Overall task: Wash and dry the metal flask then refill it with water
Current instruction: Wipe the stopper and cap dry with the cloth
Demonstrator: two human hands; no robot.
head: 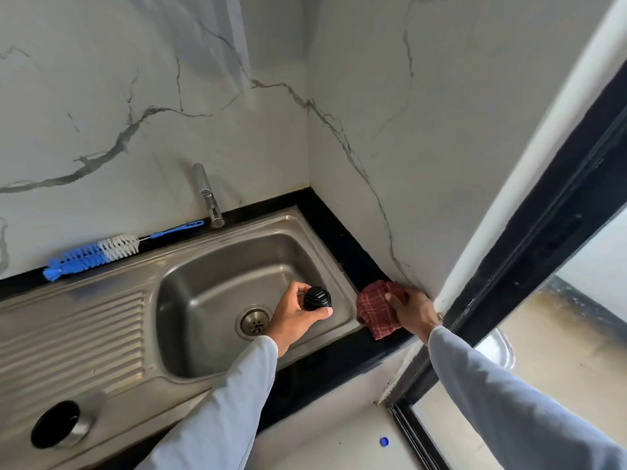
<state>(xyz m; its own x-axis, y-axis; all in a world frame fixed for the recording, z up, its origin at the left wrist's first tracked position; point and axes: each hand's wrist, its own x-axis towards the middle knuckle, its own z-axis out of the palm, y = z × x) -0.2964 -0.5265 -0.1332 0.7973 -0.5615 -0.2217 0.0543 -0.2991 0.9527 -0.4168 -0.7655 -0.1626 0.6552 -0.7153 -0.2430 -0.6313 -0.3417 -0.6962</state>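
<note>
While left hand [298, 312] grips ribbed black cap [316, 297], right hand [412, 308] holds checked cloth [375, 308].

Both my arms reach forward, sleeves down to the wrists. My left hand [298, 317] is held out in front of me, fingers and thumb curled round a black cap [316, 298], palm turned rightward. My right hand [412, 308] is extended further to the right, back of the hand up, fingers bent down onto a red checked cloth [376, 310], gripping it.
</note>
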